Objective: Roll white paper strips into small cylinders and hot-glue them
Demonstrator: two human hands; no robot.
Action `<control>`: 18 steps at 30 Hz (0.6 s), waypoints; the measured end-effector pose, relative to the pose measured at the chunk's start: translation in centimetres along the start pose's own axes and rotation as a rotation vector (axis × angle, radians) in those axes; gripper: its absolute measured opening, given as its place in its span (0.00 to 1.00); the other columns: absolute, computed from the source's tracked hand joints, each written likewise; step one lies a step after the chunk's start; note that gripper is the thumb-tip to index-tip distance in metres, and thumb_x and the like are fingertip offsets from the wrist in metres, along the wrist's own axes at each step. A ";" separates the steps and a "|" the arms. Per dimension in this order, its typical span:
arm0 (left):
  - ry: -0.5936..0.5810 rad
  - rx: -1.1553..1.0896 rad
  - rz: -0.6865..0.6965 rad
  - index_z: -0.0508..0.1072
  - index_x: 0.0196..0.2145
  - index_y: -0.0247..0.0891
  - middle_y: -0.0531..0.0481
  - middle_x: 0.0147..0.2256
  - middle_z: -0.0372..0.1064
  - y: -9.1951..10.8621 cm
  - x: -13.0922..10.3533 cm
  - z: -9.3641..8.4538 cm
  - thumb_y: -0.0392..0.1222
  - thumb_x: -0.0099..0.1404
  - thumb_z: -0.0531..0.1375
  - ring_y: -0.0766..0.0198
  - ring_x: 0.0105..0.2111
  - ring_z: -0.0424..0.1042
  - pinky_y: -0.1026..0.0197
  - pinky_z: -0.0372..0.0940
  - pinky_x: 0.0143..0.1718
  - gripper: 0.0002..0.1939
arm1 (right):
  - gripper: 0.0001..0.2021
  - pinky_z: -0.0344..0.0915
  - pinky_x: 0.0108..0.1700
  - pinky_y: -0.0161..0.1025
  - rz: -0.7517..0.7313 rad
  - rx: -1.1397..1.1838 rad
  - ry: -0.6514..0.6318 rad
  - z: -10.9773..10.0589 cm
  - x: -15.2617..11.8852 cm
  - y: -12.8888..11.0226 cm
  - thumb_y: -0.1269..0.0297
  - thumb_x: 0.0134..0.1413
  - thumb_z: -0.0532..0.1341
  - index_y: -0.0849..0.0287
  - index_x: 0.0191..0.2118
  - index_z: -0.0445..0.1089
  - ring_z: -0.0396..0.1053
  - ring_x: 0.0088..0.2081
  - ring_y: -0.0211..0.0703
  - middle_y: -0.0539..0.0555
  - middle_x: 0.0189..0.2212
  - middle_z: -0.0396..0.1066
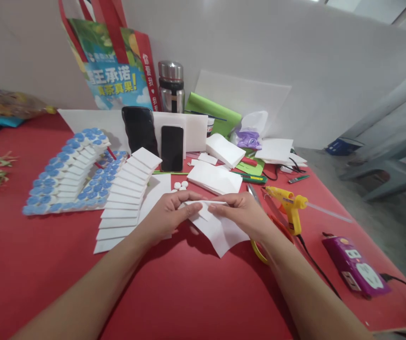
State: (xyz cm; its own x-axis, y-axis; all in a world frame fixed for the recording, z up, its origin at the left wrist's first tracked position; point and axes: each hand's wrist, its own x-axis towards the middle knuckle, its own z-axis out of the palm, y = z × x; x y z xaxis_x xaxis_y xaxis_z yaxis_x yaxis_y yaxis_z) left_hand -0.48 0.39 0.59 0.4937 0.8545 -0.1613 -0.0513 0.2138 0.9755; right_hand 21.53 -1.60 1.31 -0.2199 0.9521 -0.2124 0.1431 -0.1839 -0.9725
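Both hands hold a white paper sheet [222, 233] over the red table. My left hand [170, 212] pinches its left edge, thumb on top. On the other side, my right hand [240, 212] pinches the top edge with the thumb near a small white piece [205, 212]. The sheet's lower part hangs down in a point between the hands. Overlapping white cards [123, 198] fan out in a row left of my left hand. Behind the hands lie small round white pieces [181, 185] and folded white paper [215, 177].
A yellow glue gun [291, 203], scissors [259, 252] and a purple power strip [355, 267] lie on the right. Two phones [172, 148] lean at the back before a metal flask [172, 87] and a bag [114, 61]. Blue-and-white craftwork [57, 174] stands left.
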 end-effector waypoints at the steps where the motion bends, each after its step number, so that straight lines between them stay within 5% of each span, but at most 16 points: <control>1: -0.019 0.019 0.000 0.78 0.49 0.34 0.49 0.30 0.80 0.0 0.0 -0.1 0.52 0.61 0.72 0.63 0.24 0.79 0.63 0.76 0.29 0.24 | 0.12 0.67 0.35 0.38 0.011 0.034 0.004 -0.1 0.0 0.1 0.53 0.51 0.74 0.55 0.38 0.85 0.73 0.31 0.41 0.52 0.31 0.81; 7: -0.173 0.001 0.038 0.68 0.63 0.29 0.42 0.30 0.82 -0.5 0.0 -0.9 0.47 0.70 0.64 0.58 0.29 0.83 0.62 0.76 0.34 0.29 | 0.14 0.68 0.33 0.36 0.034 0.115 0.002 -1.0 0.1 0.1 0.53 0.49 0.75 0.57 0.38 0.84 0.74 0.30 0.40 0.53 0.30 0.81; 18: -0.178 -0.115 -0.018 0.81 0.44 0.27 0.37 0.30 0.81 -1.0 0.4 -0.6 0.45 0.71 0.60 0.53 0.27 0.82 0.55 0.78 0.30 0.17 | 0.15 0.62 0.28 0.34 0.017 0.028 0.037 -0.7 0.1 -0.2 0.53 0.43 0.77 0.59 0.31 0.81 0.68 0.26 0.36 0.50 0.25 0.76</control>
State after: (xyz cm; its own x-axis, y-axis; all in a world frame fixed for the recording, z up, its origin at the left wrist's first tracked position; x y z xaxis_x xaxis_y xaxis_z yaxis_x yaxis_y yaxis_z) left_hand -0.80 0.81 -0.57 0.6402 0.7553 -0.1399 -0.1345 0.2896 0.9477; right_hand 22.16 -1.26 1.58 -0.1814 0.9571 -0.2258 0.1195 -0.2064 -0.9711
